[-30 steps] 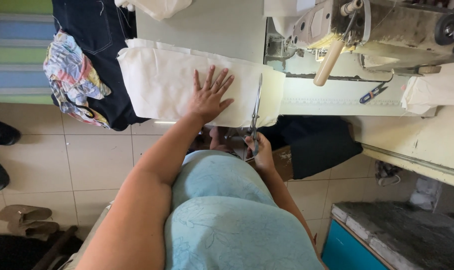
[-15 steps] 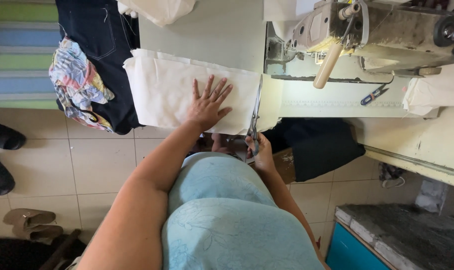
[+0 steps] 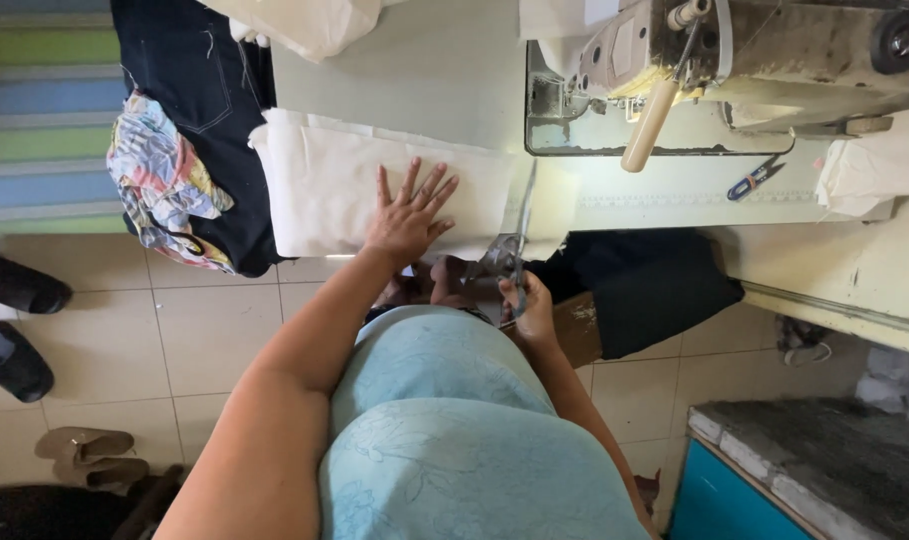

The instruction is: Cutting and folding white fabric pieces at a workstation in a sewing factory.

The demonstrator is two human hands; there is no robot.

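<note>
Seemingly, left hand (image 3: 406, 215) spread flat on cream cloth (image 3: 324, 185), right hand (image 3: 530, 308) gripping half-hidden scissors (image 3: 517, 235).

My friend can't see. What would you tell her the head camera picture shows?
A person's left hand presses flat on cream cloth on a sewing table, while the right hand holds scissors at the cloth's edge. A sewing machine stands behind, and dark jeans hang off the table's left side.
</note>
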